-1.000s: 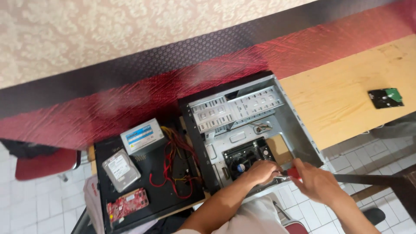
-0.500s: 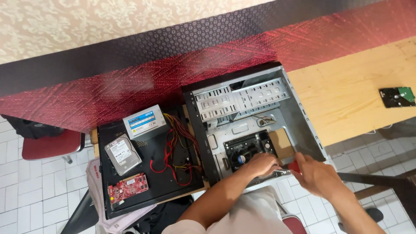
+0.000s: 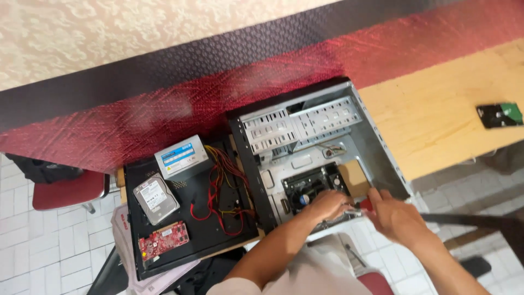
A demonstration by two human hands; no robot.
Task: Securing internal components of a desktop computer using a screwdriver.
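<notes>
An open grey computer case (image 3: 376,147) lies on its side on a wooden table, with a dark motherboard (image 3: 311,186) inside it. My left hand (image 3: 327,205) rests on the motherboard's near edge, fingers curled down onto it. My right hand (image 3: 401,218) is just to its right, closed around a red-handled screwdriver (image 3: 364,205) whose tip points toward the left hand. What sits under the left fingers is hidden.
A black side panel (image 3: 213,240) left of the case carries a power supply (image 3: 181,157) with red and yellow cables (image 3: 224,191), a hard drive (image 3: 155,198) and a red circuit card (image 3: 164,239). Another drive (image 3: 498,115) lies far right on the table. A red chair (image 3: 68,191) stands at the left.
The view has shifted, so everything sits a little further right and lower. Both hands stay at the motherboard's near edge, with the screwdriver still in the right one.
</notes>
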